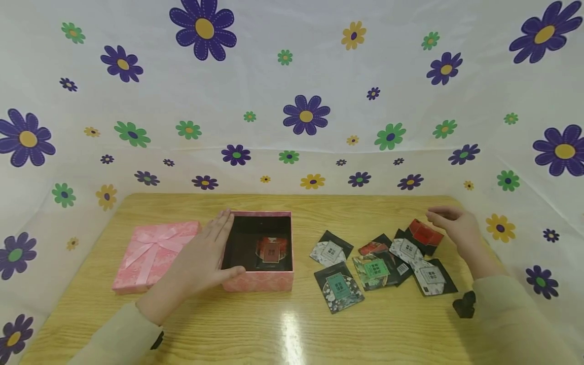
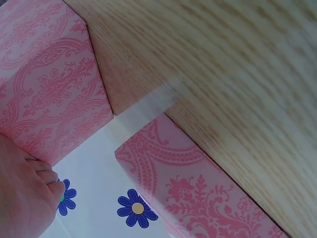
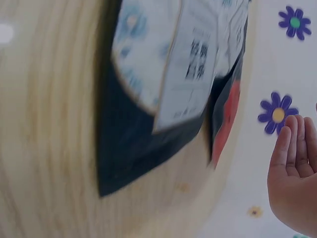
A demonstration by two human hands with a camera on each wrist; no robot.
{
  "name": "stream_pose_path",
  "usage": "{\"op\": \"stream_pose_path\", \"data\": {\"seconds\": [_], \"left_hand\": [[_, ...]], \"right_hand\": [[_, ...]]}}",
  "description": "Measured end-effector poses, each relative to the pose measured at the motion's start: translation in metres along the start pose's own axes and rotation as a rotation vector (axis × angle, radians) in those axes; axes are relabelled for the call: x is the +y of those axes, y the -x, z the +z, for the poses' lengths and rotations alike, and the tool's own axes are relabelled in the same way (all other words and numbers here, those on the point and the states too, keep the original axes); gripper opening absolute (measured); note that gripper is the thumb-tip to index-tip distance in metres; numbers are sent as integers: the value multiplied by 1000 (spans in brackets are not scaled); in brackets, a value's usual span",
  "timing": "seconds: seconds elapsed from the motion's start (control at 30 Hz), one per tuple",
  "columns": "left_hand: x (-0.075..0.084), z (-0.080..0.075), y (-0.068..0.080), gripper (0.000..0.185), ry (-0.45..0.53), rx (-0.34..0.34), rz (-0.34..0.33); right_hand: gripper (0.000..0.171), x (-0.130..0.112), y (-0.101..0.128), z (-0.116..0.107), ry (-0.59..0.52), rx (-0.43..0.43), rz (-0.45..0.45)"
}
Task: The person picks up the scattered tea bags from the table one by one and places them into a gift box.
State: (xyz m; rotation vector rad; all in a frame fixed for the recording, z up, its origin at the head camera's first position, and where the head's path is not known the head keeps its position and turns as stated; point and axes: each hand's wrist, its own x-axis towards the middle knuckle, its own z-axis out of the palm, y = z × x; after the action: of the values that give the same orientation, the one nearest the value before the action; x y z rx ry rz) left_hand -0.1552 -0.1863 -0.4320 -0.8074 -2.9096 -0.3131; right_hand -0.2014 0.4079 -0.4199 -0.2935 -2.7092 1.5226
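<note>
While the open pink box (image 1: 258, 280) sits left of centre on the bench (image 1: 283, 329), one red sachet (image 1: 271, 249) lying inside, the left hand (image 1: 203, 261) rests flat against its left wall, fingers straight. To the right lie scattered sachets (image 1: 378, 263); the right hand (image 1: 456, 225) hovers just beyond the red one (image 1: 424, 233), loosely open, holding nothing. Printing on the sachets is illegible. The pink lid (image 1: 152, 253) lies left.

glossy wood-grain table (image 1: 283, 324), patterned paper box (image 1: 257, 280), shiny foil sachets (image 1: 339, 286).
</note>
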Motion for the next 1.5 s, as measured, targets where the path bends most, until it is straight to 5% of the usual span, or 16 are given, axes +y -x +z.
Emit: {"op": "stream_pose_path", "data": {"seconds": [0.33,0.77,1.5], "left_hand": [[0,0,-1,115,0,-1,0],[1,-1,-1,115,-1,2,5],[0,2,0,115,15,-3,-10]], "right_hand": [[66,26,-1,-17,138,46,86],[67,45,-1,-23,251,33,126],[71,50,-1,-18,477,-142,-38]]}}
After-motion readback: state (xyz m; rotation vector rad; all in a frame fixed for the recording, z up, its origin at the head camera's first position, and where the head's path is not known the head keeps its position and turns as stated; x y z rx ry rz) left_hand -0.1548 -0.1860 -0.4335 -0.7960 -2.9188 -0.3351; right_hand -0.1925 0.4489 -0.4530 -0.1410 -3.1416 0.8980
